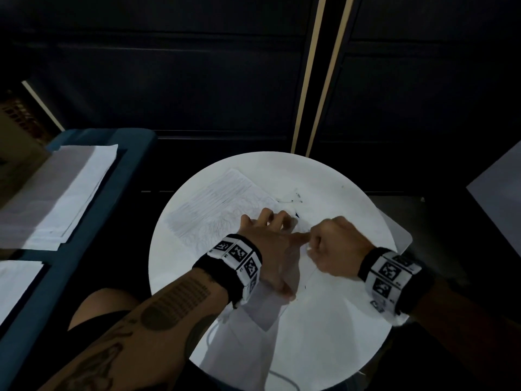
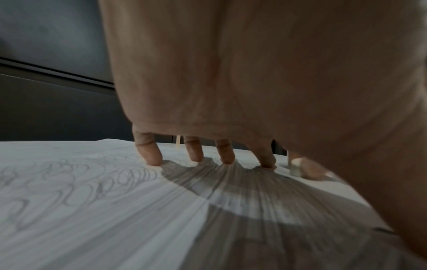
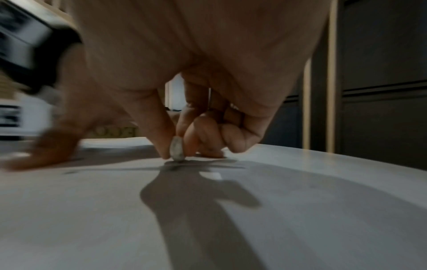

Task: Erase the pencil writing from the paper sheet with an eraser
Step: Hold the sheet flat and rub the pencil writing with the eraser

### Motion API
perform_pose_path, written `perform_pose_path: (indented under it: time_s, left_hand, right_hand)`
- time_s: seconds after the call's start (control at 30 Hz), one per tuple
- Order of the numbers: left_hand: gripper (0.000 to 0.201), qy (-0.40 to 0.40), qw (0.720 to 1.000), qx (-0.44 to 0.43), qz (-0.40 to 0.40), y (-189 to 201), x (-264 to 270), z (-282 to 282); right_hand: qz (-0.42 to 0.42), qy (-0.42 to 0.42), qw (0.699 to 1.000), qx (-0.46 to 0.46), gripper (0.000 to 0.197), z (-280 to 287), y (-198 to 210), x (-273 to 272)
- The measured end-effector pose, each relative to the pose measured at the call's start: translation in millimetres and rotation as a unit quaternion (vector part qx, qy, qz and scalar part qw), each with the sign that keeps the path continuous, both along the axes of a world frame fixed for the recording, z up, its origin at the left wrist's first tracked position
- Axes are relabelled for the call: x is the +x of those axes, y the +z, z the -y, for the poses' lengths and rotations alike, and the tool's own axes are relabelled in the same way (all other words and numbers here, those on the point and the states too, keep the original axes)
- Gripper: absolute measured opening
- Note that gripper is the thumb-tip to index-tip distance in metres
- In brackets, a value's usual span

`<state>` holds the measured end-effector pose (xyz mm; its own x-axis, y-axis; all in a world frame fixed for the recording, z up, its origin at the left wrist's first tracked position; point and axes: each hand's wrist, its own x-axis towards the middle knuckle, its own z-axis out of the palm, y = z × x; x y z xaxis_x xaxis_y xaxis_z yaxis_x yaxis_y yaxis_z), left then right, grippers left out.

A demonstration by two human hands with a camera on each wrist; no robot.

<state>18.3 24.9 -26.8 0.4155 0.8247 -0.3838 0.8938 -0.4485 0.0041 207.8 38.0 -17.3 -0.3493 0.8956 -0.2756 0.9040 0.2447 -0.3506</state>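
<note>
Paper sheet (image 1: 225,210) flat on round desk (image 1: 338,320). Left hand (image 1: 270,244) on sheet, fingers (image 2: 150,155) spread, straight. Right hand (image 1: 335,246) beside left hand, fingers pinching eraser (image 3: 176,148) against sheet.

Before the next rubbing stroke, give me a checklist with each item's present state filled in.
1. Eraser gripped: ok, the right hand pinches it between thumb and finger.
2. Eraser on the surface: ok, its lower end touches down in the right wrist view.
3. Paper sheet held down: ok, the left hand presses it with spread fingertips.
4. Pencil writing left to erase: not ok, loops and lines still cover much of the sheet.
5. Sheet lying flat on the round table: cannot tell, the hands hide its near part.
</note>
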Motion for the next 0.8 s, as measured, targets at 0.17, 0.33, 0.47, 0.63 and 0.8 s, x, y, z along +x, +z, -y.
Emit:
perform_pose_path:
  time_s: [0.17, 0.33, 0.47, 0.63, 0.8]
  left_hand:
    - [0.124, -0.007, 1.000, -0.002, 0.003, 0.5, -0.6, 0.5]
    - [0.116, -0.002, 1.000, -0.001, -0.006, -1.3, -1.4, 0.3]
    - [0.125, -0.006, 1.000, 0.000, 0.005, 0.9, 0.0, 0.1]
    - [0.127, -0.006, 1.000, 0.004, 0.002, -1.3, -1.0, -0.2]
    - [0.139, -0.012, 1.000, 0.014, 0.008, -2.0, -3.3, -2.7]
  right_hand:
    - [0.004, -0.010, 1.000, 0.002, 0.021, -5.3, 1.3, 3.7]
    - [0.016, 0.058, 0.998, -0.006, 0.017, 9.5, -4.1, -8.3]
    - [-0.003, -0.015, 1.000, 0.006, 0.021, -13.2, -0.9, 5.8]
    - [-0.033, 0.020, 0.999, 0.008, 0.027, -2.3, -5.0, 3.8]
    - [-0.136, -0.098, 0.982, 0.085, 0.042, -29.8, 3.8, 41.9]
